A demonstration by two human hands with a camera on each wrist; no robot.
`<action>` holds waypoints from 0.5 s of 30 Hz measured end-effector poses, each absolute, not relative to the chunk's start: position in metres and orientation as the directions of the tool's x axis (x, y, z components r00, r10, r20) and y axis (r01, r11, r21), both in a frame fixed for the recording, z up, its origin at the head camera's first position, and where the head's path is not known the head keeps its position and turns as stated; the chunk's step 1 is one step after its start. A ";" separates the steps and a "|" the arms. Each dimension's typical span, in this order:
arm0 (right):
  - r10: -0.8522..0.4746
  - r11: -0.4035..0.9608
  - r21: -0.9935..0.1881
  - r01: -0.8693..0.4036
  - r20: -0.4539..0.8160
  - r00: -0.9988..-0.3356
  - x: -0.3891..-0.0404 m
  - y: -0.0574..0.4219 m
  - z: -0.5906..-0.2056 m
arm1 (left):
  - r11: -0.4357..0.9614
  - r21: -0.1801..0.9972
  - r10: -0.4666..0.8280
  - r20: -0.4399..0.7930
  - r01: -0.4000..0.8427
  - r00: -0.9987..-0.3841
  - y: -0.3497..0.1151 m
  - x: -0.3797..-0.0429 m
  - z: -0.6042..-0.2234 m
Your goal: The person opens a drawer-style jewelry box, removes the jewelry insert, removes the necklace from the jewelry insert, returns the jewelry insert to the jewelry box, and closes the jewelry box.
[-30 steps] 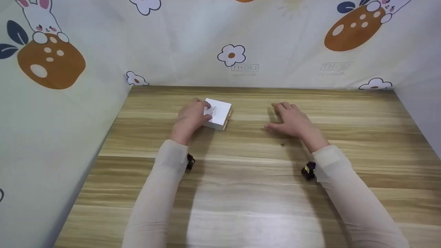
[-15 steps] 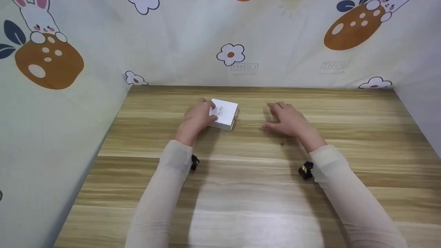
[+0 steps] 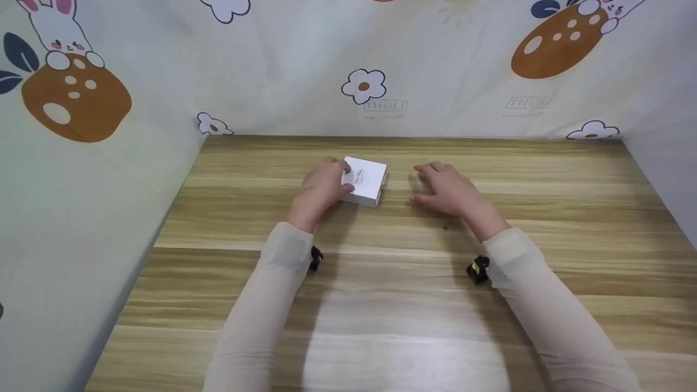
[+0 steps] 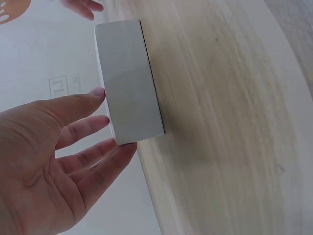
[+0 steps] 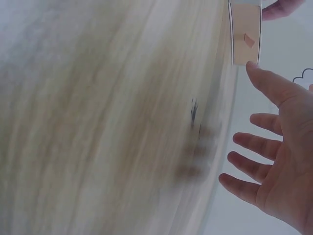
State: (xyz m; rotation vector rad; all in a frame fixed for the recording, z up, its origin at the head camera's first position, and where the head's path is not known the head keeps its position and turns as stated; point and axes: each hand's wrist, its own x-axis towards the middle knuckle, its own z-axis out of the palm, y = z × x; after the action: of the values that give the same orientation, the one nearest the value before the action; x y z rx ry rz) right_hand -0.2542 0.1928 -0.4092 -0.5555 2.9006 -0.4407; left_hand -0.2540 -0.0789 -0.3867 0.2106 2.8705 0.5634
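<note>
A small white box with printed lettering on its top lies on the table in the head view. The fingertips of my left hand touch its left end, with the thumb and a finger at the top edge. In the left wrist view those fingers are nearly straight against the box. To the right of the box, across a short gap, my right hand holds nothing, its fingers spread. The right wrist view shows the beige end of the box, with a small tab on it.
The wood-grain table runs back to a pale wall covering printed with flowers, rabbits and oranges. A similar covering rises along the left side. Small dark devices sit under both wrists, such as the right one.
The box has slid to the right along the table with my left hand against it. My right hand has shifted slightly left, and the gap between the box and that hand has narrowed.
</note>
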 end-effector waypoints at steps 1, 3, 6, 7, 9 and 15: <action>-0.385 0.887 -0.314 -0.339 -0.096 -0.918 -0.254 0.192 -0.409 | 0.915 0.391 0.181 -0.175 0.100 -0.968 -0.078 -0.254 -0.387; -0.391 0.884 -0.313 -0.346 -0.094 -0.915 -0.254 0.189 -0.410 | 0.913 0.394 0.187 -0.169 0.108 -0.968 -0.075 -0.253 -0.387; -0.403 0.879 -0.313 -0.360 -0.086 -0.911 -0.253 0.186 -0.410 | 0.911 0.398 0.194 -0.170 0.112 -0.966 -0.070 -0.253 -0.387; -0.408 0.877 -0.312 -0.365 -0.082 -0.909 -0.253 0.185 -0.409 | 0.910 0.399 0.196 -0.173 0.114 -0.965 -0.069 -0.253 -0.387; -0.416 0.874 -0.308 -0.376 -0.075 -0.906 -0.253 0.183 -0.409 | 0.907 0.404 0.203 -0.173 0.119 -0.964 -0.066 -0.253 -0.388; -0.430 0.870 -0.298 -0.393 -0.065 -0.901 -0.252 0.179 -0.408 | 0.905 0.403 0.218 -0.165 0.136 -0.962 -0.058 -0.253 -0.389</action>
State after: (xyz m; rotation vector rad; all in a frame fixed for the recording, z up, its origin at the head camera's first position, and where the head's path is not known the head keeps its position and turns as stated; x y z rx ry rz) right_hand -0.2519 0.1791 -0.4083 -0.6438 2.9123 -0.4225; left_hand -0.2532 -0.0585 -0.3886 0.2692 2.8633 0.5832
